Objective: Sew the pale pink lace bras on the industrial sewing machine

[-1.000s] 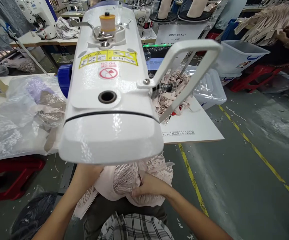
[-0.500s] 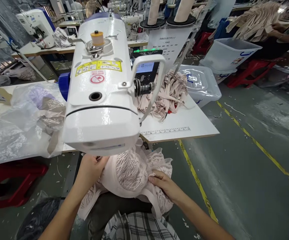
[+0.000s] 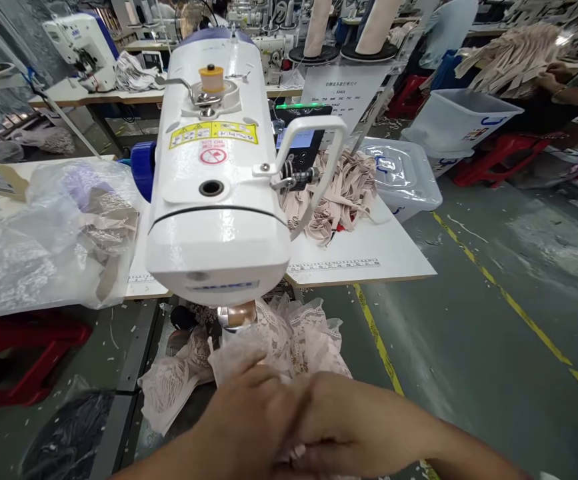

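Observation:
My left hand (image 3: pixel 253 410) and my right hand (image 3: pixel 341 420) are close together, low in the middle of the head view, and slightly blurred. Both have their fingers curled in on the fabric of a pale pink lace bra (image 3: pixel 299 340); much of what they grip is hidden behind them. The bra spreads out beneath the head of a white sewing machine (image 3: pixel 219 253). One lace cup (image 3: pixel 169 387) hangs down at left. Just under the machine head shows a shiny metal part (image 3: pixel 237 317).
A pile of beige straps (image 3: pixel 341 197) lies on the white table (image 3: pixel 369 273) at right. Clear plastic bags (image 3: pixel 43 247) cover the left table. Lidded plastic bins (image 3: pixel 403 173) stand behind on the floor. A red stool (image 3: pixel 19 360) is at lower left. A co-worker's hand (image 3: pixel 551 80) is at far right.
Both hands have left their spread positions on the bra and come together, nearer to me and higher over the lap. The bra has shifted, showing the metal part. The view has moved slightly.

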The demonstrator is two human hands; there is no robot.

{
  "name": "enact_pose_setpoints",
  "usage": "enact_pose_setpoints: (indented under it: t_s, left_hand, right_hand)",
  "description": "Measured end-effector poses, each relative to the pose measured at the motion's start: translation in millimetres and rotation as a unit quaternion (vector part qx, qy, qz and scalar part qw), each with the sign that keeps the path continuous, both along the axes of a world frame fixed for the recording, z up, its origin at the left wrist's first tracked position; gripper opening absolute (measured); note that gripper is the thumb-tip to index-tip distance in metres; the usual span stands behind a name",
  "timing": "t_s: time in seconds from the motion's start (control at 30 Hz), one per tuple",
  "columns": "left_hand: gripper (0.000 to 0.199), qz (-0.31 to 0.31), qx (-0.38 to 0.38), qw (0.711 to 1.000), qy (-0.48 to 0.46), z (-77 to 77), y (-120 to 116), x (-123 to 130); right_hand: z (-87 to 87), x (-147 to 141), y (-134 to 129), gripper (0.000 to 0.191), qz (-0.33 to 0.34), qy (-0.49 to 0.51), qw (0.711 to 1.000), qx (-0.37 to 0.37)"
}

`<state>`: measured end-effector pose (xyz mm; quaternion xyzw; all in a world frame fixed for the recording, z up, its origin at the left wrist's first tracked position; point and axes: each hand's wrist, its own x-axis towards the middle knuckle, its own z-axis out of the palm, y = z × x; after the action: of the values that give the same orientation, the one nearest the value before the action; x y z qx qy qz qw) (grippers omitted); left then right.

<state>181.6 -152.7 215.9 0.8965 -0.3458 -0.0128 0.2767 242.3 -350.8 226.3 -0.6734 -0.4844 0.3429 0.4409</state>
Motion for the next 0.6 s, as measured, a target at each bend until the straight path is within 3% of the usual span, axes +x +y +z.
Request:
enact_pose_setpoints:
  t_s: [0.07, 0.13, 0.23, 0.4, 0.6]
  left_hand:
    - [0.034, 0.069, 0.029, 0.984, 0.161, -5.2, 11.4, 7.3]
    - [0.025, 0.131, 0.043, 0.960, 0.242, -6.3, 25.8, 17.2]
    - [0.021, 0.198, 0.010, 0.948, 0.248, 0.6, 44.0, 33.9]
    - [0.044, 0.308, -0.011, 0.903, 0.298, 12.5, 63.8, 56.3]
    - [0.035, 0.328, -0.052, 0.928, 0.169, 2.6, 76.0, 73.2]
  right_hand:
    - [2.7, 3.9, 7.2, 0.022, -0.021, -0.043, 0.998, -0.040]
    - [-3.1, 12.3, 14.4, 0.021, -0.066, -0.083, 0.993, -0.053]
    - [-17.8, 29.5, 25.4, 0.021, -0.140, -0.131, 0.981, -0.018]
    - [-30.2, 58.2, 37.1, 0.031, -0.225, -0.073, 0.971, -0.027]
    - [-32.9, 81.1, 44.3, 0.028, -0.250, -0.007, 0.967, -0.037]
